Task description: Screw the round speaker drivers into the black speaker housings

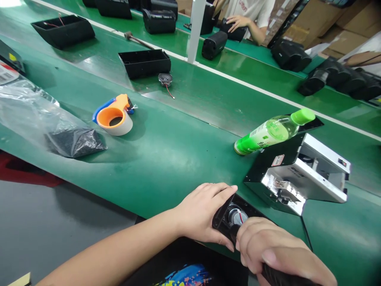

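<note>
Near side — we pinch a black speaker housing (249, 208), left hand (206, 212) thumb opposite fingers; right hand (272, 246) fingers wrap a screwdriver (281, 276).

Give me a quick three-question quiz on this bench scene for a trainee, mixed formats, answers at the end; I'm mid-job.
1. Multiple choice: what is the left hand holding?
A) tape dispenser
B) black housing
C) plastic bag

2. True or false: the bottle has a green cap.

3. Fill in the blank: the loose speaker beside the open black box trails a ____ wire.

Key: 1. B; 2. true; 3. red.
</note>
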Motion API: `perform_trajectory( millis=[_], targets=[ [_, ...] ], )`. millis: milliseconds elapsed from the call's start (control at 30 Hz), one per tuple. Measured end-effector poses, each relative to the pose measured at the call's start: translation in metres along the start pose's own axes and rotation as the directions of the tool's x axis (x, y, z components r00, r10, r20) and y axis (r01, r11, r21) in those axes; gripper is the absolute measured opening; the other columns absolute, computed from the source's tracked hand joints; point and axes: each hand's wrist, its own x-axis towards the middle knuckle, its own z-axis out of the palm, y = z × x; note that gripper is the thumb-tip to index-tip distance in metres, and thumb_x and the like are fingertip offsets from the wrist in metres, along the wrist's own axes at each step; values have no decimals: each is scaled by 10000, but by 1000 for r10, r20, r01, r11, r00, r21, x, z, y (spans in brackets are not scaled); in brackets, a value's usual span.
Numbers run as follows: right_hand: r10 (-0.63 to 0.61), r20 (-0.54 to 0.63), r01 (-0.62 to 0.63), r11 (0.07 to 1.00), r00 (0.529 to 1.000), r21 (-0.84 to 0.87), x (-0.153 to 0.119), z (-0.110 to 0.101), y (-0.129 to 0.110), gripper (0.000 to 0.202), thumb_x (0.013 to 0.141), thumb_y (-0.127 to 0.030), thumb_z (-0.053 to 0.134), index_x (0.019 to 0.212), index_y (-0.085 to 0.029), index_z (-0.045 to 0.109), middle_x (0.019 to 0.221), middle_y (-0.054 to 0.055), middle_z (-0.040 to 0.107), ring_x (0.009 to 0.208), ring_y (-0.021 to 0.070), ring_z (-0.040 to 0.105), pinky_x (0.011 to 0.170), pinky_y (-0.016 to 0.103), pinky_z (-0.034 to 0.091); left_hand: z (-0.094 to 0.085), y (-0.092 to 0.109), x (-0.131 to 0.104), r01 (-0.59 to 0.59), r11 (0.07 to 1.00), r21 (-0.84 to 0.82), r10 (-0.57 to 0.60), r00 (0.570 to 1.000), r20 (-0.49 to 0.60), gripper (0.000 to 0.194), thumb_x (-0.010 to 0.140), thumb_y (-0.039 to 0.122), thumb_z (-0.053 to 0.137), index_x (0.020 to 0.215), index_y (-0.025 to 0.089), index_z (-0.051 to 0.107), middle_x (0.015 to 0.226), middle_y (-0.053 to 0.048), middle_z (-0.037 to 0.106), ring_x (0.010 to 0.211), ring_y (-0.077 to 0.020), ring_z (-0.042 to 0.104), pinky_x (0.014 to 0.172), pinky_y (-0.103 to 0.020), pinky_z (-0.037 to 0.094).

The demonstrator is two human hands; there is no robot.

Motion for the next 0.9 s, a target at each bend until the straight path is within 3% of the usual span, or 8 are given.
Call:
perform_trajectory(
  millis=[133,367,500,700,900],
  targets=[
    [-123,41,123,992,992,0,-1,1,-1,298,1061,-142,496,1257,-248,694,776,31,698,656,198,675,676,425,614,-2,2,0,0,1000,13,0,1000,7,1280,798,856,789,1755,244,201,1677,-218,489,1537,-414,506,1292,-585,389],
    [-54,-73,51,998,996,-46,12,16,-10,288,1101,-259,530,1295,-355,721,717,11,692,601,211,663,624,405,595,-2,3,-1,6,1000,24,-6,1000,12,1297,790,849,802,1762,252,187,1683,-215,482,1544,-419,500,1290,-601,395],
    [-108,-191,109,994,976,-6,21,26,-9,252,1096,-395,574,1219,-328,783,631,-16,641,487,178,591,538,358,557,-1,1,-1,1,999,33,-2,1000,9,1291,798,876,768,1762,232,200,1678,-218,488,1559,-409,486,1291,-586,396],
    [-66,-115,65,998,991,-9,13,19,-6,214,1089,-255,565,1160,-300,762,685,-1,704,581,191,666,630,395,602,-2,0,-1,5,1000,25,-6,1000,13,1278,800,842,799,1762,246,203,1683,-208,487,1549,-398,498,1291,-583,395],
    [-80,-119,83,996,990,20,6,15,-3,229,1096,-285,554,1202,-281,757,717,25,722,619,206,682,659,415,593,-2,2,-1,17,999,36,-18,1000,20,1289,786,808,835,1759,237,209,1689,-209,478,1546,-401,500,1301,-586,388]
  ],
)
